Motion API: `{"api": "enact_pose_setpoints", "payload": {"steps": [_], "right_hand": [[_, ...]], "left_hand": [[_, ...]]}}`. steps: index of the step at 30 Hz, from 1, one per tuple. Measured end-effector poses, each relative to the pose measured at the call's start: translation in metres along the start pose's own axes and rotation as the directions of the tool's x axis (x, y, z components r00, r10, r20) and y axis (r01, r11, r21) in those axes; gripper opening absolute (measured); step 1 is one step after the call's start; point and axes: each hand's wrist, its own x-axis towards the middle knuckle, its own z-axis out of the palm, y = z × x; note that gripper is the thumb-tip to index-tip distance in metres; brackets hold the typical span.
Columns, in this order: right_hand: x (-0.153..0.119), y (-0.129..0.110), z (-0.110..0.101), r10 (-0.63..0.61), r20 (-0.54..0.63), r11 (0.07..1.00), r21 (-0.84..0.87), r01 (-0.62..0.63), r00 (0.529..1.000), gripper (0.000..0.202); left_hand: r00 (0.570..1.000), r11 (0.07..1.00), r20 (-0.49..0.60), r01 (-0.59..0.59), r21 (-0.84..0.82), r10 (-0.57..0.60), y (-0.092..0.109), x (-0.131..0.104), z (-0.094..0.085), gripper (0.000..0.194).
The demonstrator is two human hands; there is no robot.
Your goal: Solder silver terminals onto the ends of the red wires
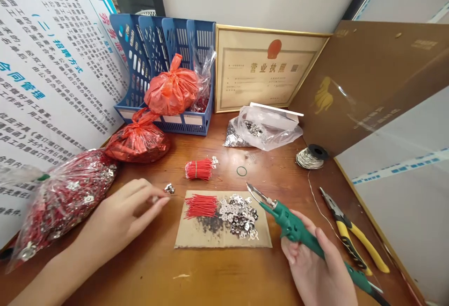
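My left hand is at the left of the cardboard, thumb and fingers loosely apart beside a few metal tabs with red wire ends on the table. Part of those wires is hidden behind the fingers. My right hand is wrapped round a green soldering iron, its tip pointing up and left above the cardboard's right side. On the cardboard piece lie a row of cut red wires and a heap of small silver metal tabs. Dark scorch marks show below the wires.
Behind the cardboard are a banded red wire bundle and a green rubber band. Pliers and a solder spool lie right. Filled bags stand left, a blue file rack and a plastic bag behind.
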Motion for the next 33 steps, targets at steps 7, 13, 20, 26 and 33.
{"api": "enact_pose_setpoints", "payload": {"steps": [7, 13, 20, 26, 33], "right_hand": [[-0.002, -0.004, 0.003, 0.012, 0.009, 0.999, 0.05, -0.013, 1.0, 0.035], [-0.003, -0.004, 0.006, 0.037, -0.014, 0.998, 0.043, -0.036, 0.999, 0.043], [-0.003, -0.005, 0.006, 0.043, -0.056, 0.999, 0.016, -0.042, 0.997, 0.046], [-0.004, -0.006, 0.01, 0.087, -0.1, 0.995, 0.063, -0.081, 0.991, 0.052], [-0.004, -0.005, 0.009, 0.033, -0.084, 0.999, -0.021, -0.035, 0.996, 0.053]], "left_hand": [[0.912, 0.913, 0.1, -0.382, -0.14, 0.397, 0.089, 0.028, 0.048, 0.019], [0.869, 0.867, 0.024, -0.49, -0.095, 0.494, 0.102, 0.038, 0.08, 0.02], [0.884, 0.88, 0.002, -0.466, -0.095, 0.468, 0.101, 0.036, 0.089, 0.023], [0.871, 0.87, -0.023, -0.491, -0.047, 0.49, 0.102, 0.039, 0.085, 0.024], [0.956, 0.946, 0.028, -0.284, -0.16, 0.292, 0.097, 0.03, 0.066, 0.018]]}}
